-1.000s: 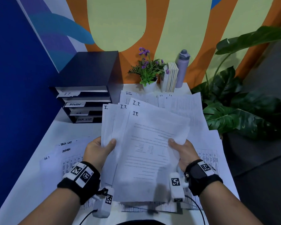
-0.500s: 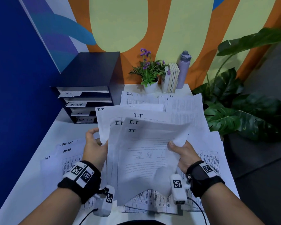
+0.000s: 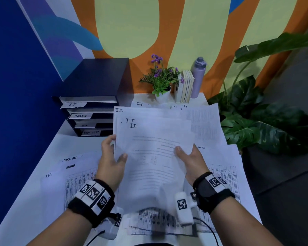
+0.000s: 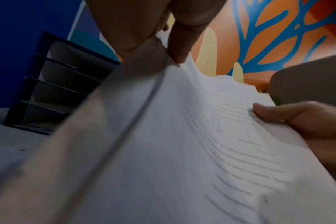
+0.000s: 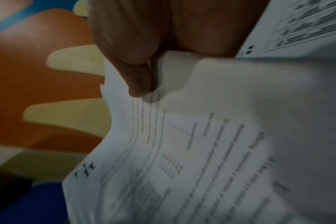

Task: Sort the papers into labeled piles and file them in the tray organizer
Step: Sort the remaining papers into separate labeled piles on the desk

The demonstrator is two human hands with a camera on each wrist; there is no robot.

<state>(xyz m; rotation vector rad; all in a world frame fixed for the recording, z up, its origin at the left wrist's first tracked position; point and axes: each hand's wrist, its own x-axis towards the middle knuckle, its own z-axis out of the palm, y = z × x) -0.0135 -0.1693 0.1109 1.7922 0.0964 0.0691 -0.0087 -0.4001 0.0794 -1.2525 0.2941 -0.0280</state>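
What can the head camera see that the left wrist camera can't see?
Only the head view shows the tray labels I.T., ADMIN and TASK LIST, the purple bottle, the flower pot, the books and the sorted sheets lying on the table.

Only the left wrist view shows the blue branch pattern on the wall.

Both show the tray organizer, and the left hand and right hand gripping the I.T. papers.

An office: a labeled tray organizer (image 3: 89,110), printed papers (image 3: 212,125) and books (image 3: 186,86) crowd a white counter (image 3: 34,201) below a mural.
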